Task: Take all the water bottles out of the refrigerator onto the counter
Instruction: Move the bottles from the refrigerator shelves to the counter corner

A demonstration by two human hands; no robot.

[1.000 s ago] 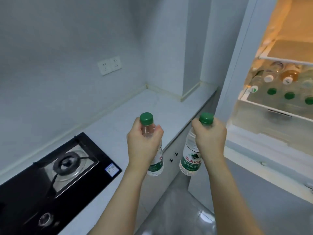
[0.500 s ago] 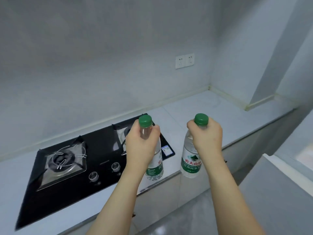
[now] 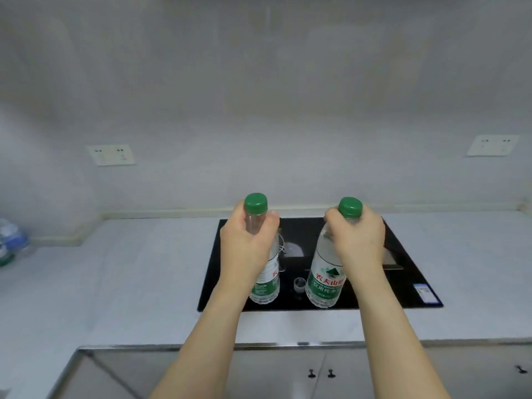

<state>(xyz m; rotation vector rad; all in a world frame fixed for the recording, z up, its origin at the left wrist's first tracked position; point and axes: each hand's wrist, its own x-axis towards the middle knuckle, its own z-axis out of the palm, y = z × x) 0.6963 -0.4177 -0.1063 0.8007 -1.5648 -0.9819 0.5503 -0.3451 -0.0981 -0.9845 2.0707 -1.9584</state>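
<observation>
We see the grey counter (image 3: 121, 283) running across the whole view under a plain wall, and it is the largest thing here; the refrigerator is not in view at all, so we cannot count what is left inside it. In the middle of the counter sits the black gas hob (image 3: 408, 269), and below the front edge are cabinet doors (image 3: 288, 375) with small dark knobs. At the far left edge there are some blurred blue and green shapes (image 3: 11, 243) on the counter; they may be bottles already put there, but we cannot tell. Two wall sockets (image 3: 110, 154) are on the wall, one left and one right. Our left hand (image 3: 247, 243) is curled around the neck and shoulder of the left water bottle (image 3: 266, 280), and our right hand (image 3: 359, 240) is curled in the same way around the right water bottle (image 3: 325, 277). Both bottles are upright, with green caps and green labels, and they appear over the front part of the hob, well apart from each other. We cannot say if their bottoms touch the glass or are still a little above it. In our judgement this pair is out of the refrigerator but not yet released, and the hob is not a good place to leave them; the bare counter beside it seems better. How many bottles remain we cannot judge from here.
</observation>
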